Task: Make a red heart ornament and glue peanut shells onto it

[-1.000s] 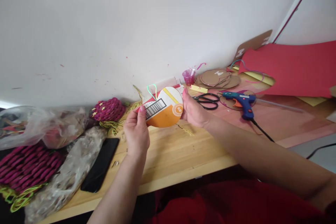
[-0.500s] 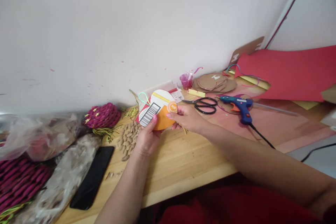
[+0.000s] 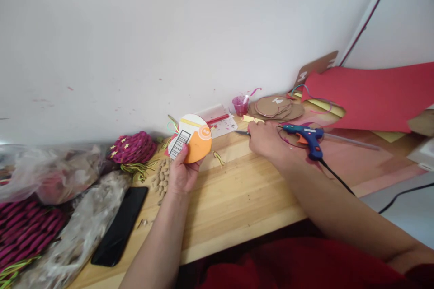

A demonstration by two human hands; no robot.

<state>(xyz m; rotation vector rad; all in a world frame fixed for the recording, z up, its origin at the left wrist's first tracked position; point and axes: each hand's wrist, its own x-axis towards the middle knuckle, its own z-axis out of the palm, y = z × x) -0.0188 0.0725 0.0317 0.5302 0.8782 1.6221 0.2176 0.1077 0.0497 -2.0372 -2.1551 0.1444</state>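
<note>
My left hand [image 3: 185,171] grips a round disc [image 3: 200,144], its thumb on the printed face. The disc is white and orange with a barcode, a yellow strip and a loop of light green cord at its left edge. Over the black-handled scissors [image 3: 241,132] lies my right hand [image 3: 264,137]; only the blade shows to its left, and its fingertips are hidden. Just right of that hand a blue glue gun [image 3: 310,137] rests on the table.
Peanuts [image 3: 161,178] and a black phone [image 3: 119,226] lie at left, beside plastic bags and a magenta woven bundle [image 3: 133,148]. Cardboard discs [image 3: 276,106] and a pink cup [image 3: 240,104] stand near the wall. Red sheet [image 3: 379,95] at right.
My right hand has let go of the disc and moved right onto the scissors. My left hand has shifted slightly left with the disc. A small yellow-green thread now shows on the table.
</note>
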